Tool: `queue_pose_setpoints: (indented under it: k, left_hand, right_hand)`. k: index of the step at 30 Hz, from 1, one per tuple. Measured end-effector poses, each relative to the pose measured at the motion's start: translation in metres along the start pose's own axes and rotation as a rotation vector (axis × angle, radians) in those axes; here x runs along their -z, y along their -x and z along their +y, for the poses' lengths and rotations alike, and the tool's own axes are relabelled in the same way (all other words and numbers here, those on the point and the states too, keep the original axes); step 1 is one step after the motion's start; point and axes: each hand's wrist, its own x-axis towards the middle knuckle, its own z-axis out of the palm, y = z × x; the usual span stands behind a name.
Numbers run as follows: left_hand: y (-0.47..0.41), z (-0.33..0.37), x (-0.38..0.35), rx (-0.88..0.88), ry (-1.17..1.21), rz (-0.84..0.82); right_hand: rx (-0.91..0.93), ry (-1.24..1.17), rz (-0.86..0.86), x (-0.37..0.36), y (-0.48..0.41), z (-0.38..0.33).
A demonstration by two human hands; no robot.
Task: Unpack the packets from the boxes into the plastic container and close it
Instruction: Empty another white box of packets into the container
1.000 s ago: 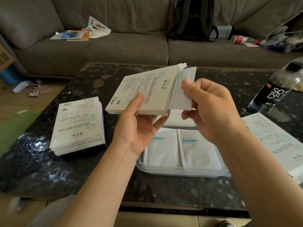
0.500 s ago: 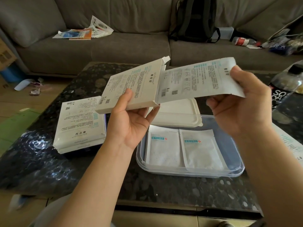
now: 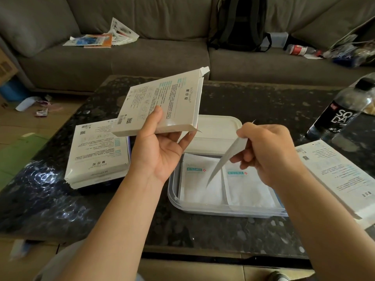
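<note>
My left hand [image 3: 160, 147] grips a flat white box [image 3: 162, 104] from below, its open end flap pointing toward the sofa. My right hand [image 3: 265, 153] pinches a white packet [image 3: 225, 161] seen edge-on, tilted down over the clear plastic container [image 3: 172, 191]. Two white packets [image 3: 203, 183] lie side by side inside the container. The container's white lid [image 3: 219, 132] lies just behind it on the dark table.
A stack of white boxes [image 3: 97, 153] sits left of the container. A flattened box [image 3: 336, 175] lies at the right edge. A dark soda bottle [image 3: 343, 110] stands at the far right. The grey sofa [image 3: 142, 55] holds a backpack [image 3: 241, 23] and papers.
My right hand drew the packet fully out of the box, then swung it down over the container, turning it edge-on. The left hand kept the box raised.
</note>
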Motion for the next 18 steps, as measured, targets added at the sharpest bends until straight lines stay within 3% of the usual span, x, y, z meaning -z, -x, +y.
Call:
queue_pose_setpoints:
  k: [6,12,18]
  left_hand:
    - [-0.002,0.001,0.002,-0.008,-0.006,0.001]
    - [-0.002,0.0,0.002,-0.016,-0.029,0.0]
    - [-0.001,0.003,0.003,-0.017,-0.021,0.014]
  right_hand:
    - [-0.062,0.043,0.006,-0.009,0.006,0.001]
    - [-0.056,-0.048,-0.251,-0.023,0.012,0.005]
    - [-0.071,0.033,-0.304,-0.026,-0.007,0.014]
